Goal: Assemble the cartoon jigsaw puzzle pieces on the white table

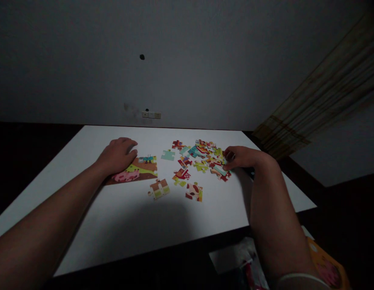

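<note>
My left hand (117,156) lies over the left end of a joined section of jigsaw puzzle (146,169) with a pink spotted pig on it. Its fingers are stretched out, and the hand hides part of the section. At the right edge of a heap of loose puzzle pieces (205,155) is my right hand (239,157), its fingers bent and the thumb apart from them. I see no piece clearly held there. Single pieces lie between: a pale blue one (168,155), a brown and cream one (159,189) and one with an animal's face (194,192).
The white table (129,225) stands near a grey wall (199,72) with sockets (151,115). A striped curtain (314,84) hangs at the right. Below the table's front edge are a clear plastic bag (235,257) and an orange item (329,262).
</note>
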`<move>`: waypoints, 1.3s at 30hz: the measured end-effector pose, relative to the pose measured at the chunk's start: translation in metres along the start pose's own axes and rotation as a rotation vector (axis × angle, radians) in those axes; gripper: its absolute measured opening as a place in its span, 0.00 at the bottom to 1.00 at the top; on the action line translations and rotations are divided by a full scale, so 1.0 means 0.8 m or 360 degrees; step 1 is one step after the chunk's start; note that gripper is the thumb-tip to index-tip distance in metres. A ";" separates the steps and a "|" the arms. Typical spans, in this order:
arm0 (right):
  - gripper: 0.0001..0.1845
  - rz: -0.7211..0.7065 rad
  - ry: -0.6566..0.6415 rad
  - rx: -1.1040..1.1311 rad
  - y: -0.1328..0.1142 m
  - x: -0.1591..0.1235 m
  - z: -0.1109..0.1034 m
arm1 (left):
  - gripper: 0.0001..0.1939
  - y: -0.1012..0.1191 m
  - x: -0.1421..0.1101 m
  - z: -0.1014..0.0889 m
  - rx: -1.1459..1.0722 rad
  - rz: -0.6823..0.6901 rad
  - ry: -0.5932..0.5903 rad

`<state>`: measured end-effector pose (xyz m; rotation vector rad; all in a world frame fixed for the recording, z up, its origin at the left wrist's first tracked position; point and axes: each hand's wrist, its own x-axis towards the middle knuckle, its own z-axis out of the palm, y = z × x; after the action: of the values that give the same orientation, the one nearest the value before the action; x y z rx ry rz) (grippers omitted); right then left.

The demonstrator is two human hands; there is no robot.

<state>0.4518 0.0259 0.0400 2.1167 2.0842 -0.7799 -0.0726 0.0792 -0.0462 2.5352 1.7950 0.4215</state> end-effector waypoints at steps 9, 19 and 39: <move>0.24 -0.0023 0.0144 0.0039 -0.008 -0.006 -0.003 | 0.33 -0.001 0.002 -0.002 -0.0034 -0.0003 -0.0020; 0.13 -0.0093 0.0855 0.0422 0.004 0.012 0.004 | 0.31 0.001 0.003 -0.005 -0.0070 -0.0008 -0.0007; 0.16 -0.0098 0.0234 0.0079 -0.008 0.012 0.011 | 0.31 0.002 0.001 -0.005 -0.0057 -0.0023 -0.0019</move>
<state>0.4427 0.0314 0.0302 2.2082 2.2352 -0.7099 -0.0717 0.0791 -0.0421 2.4942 1.7836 0.4329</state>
